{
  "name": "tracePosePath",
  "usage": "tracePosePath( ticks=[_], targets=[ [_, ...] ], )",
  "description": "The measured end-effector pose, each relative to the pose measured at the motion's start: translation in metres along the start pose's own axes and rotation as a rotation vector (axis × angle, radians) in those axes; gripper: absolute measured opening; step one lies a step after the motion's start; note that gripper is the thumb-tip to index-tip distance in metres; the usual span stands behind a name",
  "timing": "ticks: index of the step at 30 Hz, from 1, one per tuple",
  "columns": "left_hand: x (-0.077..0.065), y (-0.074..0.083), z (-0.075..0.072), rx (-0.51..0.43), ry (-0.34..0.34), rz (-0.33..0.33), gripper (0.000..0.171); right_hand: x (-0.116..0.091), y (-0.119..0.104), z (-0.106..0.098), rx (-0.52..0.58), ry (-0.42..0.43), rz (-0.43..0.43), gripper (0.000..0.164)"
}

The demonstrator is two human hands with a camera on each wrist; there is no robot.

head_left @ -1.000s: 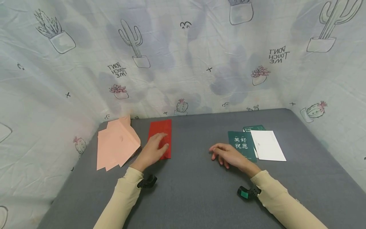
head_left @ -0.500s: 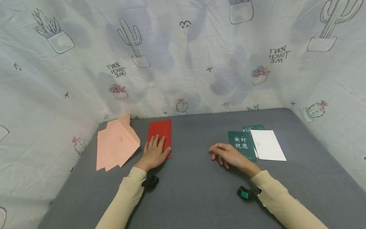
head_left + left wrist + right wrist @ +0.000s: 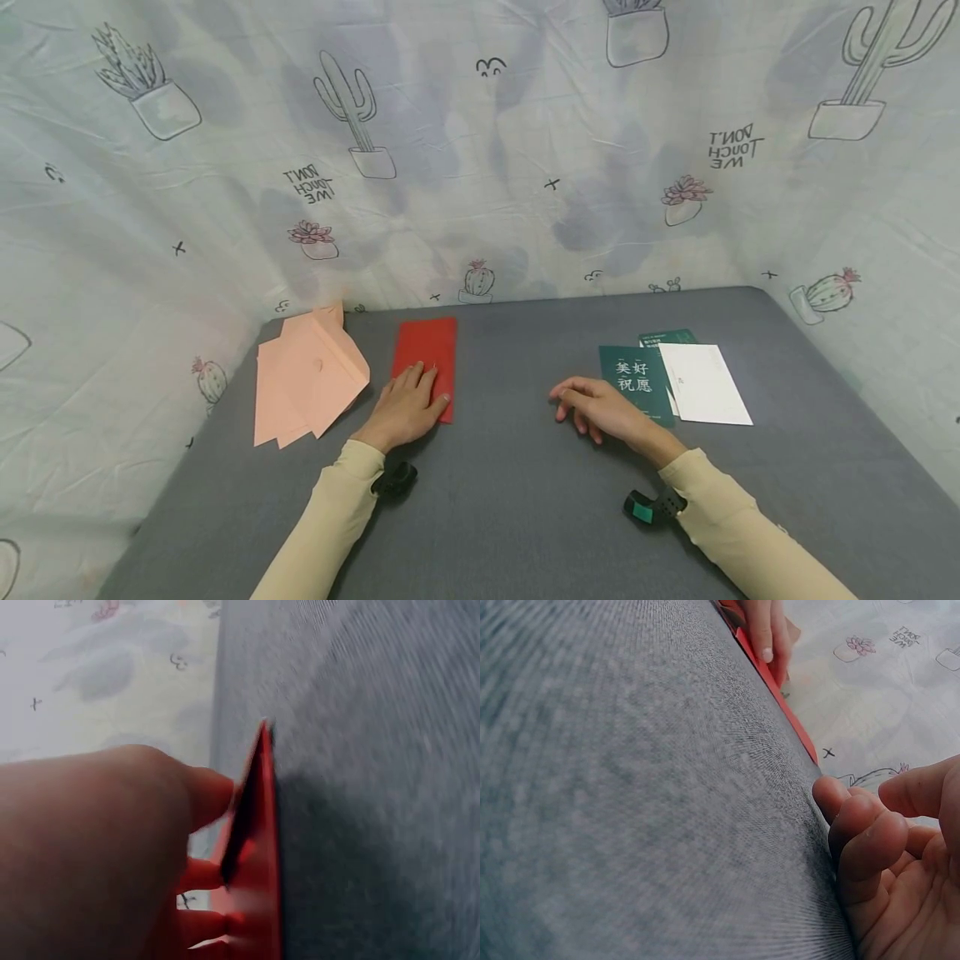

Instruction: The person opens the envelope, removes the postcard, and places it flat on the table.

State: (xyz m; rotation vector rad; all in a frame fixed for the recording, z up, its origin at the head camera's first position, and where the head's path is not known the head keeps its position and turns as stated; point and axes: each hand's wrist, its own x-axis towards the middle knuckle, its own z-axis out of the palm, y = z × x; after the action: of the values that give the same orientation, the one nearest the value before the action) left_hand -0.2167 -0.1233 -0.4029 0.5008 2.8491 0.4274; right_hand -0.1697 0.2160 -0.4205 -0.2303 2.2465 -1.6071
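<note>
A red paper envelope (image 3: 425, 342) lies flat on the grey table, left of centre. My left hand (image 3: 403, 414) rests on its near half with fingers stretched forward and thumb out to the side. In the left wrist view, the thumb and fingertips touch the red envelope (image 3: 262, 900), whose near end gapes a little. My right hand (image 3: 597, 406) lies on the table, fingers loosely curled around nothing. Just behind it is a green card (image 3: 636, 379) with white Chinese characters. The right wrist view shows the right hand's bent fingers (image 3: 874, 844) holding nothing.
Several overlapping pink envelopes (image 3: 300, 383) lie on the left of the table. A white card (image 3: 703, 383) and another green card (image 3: 667, 336) lie with the front green one at right. A cactus-print curtain (image 3: 480, 150) encloses the table's back and sides.
My left hand first hovered near the red envelope, then flattened its fingers onto it. The envelope has since shifted slightly right and nearer under the hand. My right hand stays still.
</note>
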Motion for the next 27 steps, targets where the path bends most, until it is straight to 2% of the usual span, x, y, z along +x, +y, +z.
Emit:
tracePosePath(
  ticks=[14,27],
  targets=[
    [-0.019,0.03,-0.007,0.074,-0.146,0.09,0.067,0.0,-0.001,-0.001,-0.001,-0.007,-0.02,0.035],
    [-0.037,0.068,-0.005,0.125,-0.227,0.196,0.067,-0.001,-0.002,0.0,0.005,0.002,0.003,0.035]
  ],
)
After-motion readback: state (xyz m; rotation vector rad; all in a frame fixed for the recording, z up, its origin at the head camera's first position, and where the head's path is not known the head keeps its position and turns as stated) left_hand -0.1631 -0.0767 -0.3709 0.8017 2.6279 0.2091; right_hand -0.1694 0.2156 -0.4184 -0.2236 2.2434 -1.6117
